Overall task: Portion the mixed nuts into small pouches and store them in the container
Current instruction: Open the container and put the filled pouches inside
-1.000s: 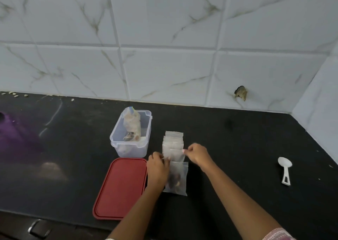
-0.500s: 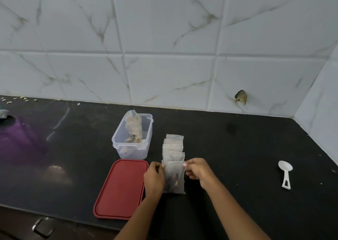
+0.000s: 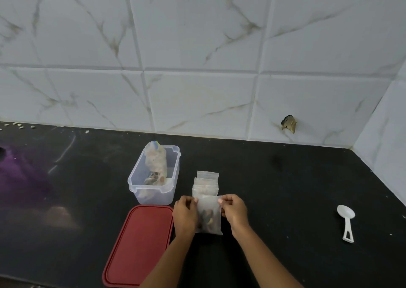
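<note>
1. Pouch first: small, clear and soft-sided, it is held up just above the black counter, close to its front edge.
2. Our left hand pinches its top-left corner and our right hand pinches the top-right. Looks to us like the seal is being pressed closed.
3. We'd call it light, floppy and slick. The nuts have slumped to the bottom, so the stiffer top strip is the place to take hold, and squeezing the belly could pop the seal.
4. Just behind it, toward the back edge, a stack of pouches lies flat and overlapping.
5. Further left stands the container, a rigid clear box with a clip rim. A crumpled bag of nuts leans upright inside.
6. The red lid, flat with rounded corners, lies at the front edge just beside our left hand.
7. Well apart, toward the counter's right end, lies a white plastic scoop.
</note>
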The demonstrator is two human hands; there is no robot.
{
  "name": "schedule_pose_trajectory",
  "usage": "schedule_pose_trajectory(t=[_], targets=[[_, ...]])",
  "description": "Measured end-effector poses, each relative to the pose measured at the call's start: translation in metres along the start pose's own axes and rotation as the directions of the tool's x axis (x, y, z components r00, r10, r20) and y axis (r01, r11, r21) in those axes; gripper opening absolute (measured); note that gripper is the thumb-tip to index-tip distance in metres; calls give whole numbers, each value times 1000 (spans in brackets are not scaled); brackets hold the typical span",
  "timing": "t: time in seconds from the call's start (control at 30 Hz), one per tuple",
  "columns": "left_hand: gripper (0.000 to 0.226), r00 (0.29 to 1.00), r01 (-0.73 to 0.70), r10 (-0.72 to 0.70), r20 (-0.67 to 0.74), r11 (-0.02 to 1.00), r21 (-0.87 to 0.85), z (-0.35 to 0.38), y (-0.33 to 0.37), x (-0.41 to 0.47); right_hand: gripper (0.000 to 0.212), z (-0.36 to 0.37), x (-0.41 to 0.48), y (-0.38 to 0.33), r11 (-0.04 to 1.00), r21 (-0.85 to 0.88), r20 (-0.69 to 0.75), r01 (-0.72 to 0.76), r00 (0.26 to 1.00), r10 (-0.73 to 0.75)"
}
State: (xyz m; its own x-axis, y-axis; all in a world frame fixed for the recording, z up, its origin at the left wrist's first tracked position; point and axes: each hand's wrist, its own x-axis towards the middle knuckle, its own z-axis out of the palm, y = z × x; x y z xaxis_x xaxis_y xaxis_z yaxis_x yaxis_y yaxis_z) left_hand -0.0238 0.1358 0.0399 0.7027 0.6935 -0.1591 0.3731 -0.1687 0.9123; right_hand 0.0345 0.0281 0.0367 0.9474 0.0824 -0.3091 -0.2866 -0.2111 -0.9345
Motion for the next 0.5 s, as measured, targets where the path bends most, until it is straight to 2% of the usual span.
schedule_pose_trajectory(t=[0.13,0.27,0.5], targets=[[4,1000,29,-29,1,997,-72,5,0,-2,8,1,4,7,998,-51,-8,-45,999,44],[16,997,62,-67,-28,987,-152,7,-4,-4,12,2,3,10,993,-96,28,-72,997,75],[8,999,4,-12,-43,984,-176,5,2,-1,11,0,4,-3,996,45,98,-83,992,78]])
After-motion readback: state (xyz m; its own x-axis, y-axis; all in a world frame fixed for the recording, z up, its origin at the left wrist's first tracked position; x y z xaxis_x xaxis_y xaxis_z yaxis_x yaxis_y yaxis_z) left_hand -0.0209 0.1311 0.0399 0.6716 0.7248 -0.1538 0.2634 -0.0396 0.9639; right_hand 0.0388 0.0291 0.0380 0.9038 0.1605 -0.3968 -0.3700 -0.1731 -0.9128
